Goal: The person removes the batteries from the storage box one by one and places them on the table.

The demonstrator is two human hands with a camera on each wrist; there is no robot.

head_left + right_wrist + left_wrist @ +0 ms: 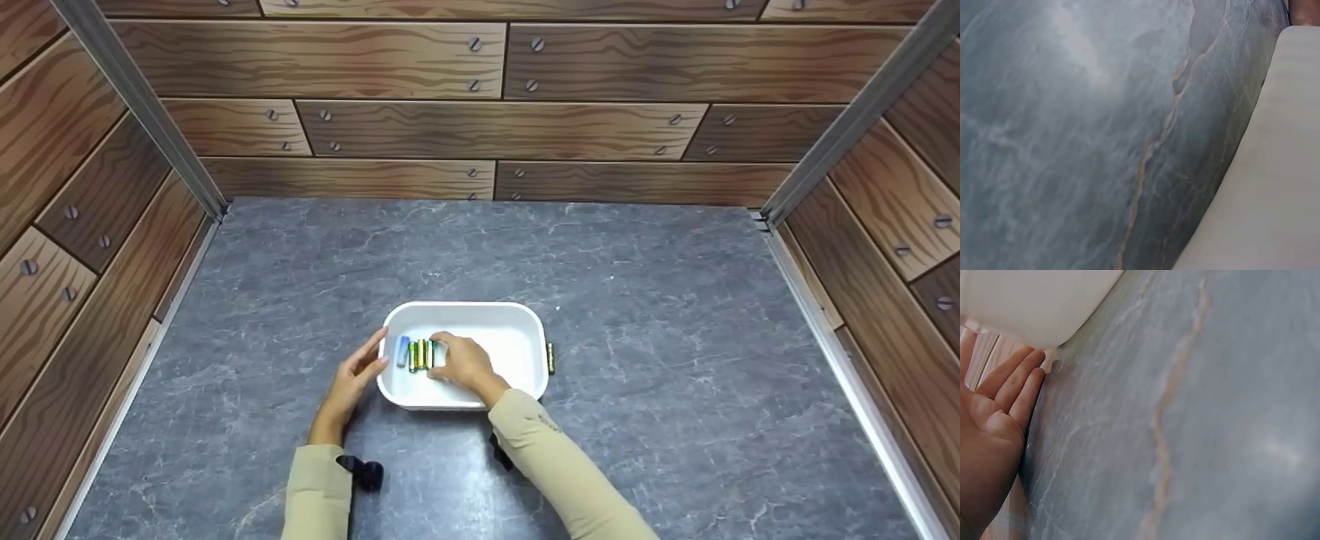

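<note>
A white plastic tub (517, 360) stands on the grey marbled tabletop. Inside it, at the left end, a blue battery (403, 351) lies beside a row of green-and-gold batteries (412, 356). My right hand (466, 361) reaches into the tub and pinches the rightmost battery (430, 354) of that row, thumb and finger at its two ends. Against the tub's left wall, my left hand (352, 379) rests with its fingers extended. The left wrist view shows the palm of the left hand (994, 422) next to the tub (1033, 304). In the right wrist view the tub's outer wall (1264, 169) hides the right hand's grip.
Another green-and-gold battery (551, 358) lies on the tabletop (675, 337) just outside the tub's right wall. Wood-patterned panels (405, 127) enclose the back and both sides, with metal posts at the back corners. Dark wrist cameras (364, 472) hang by the sleeves.
</note>
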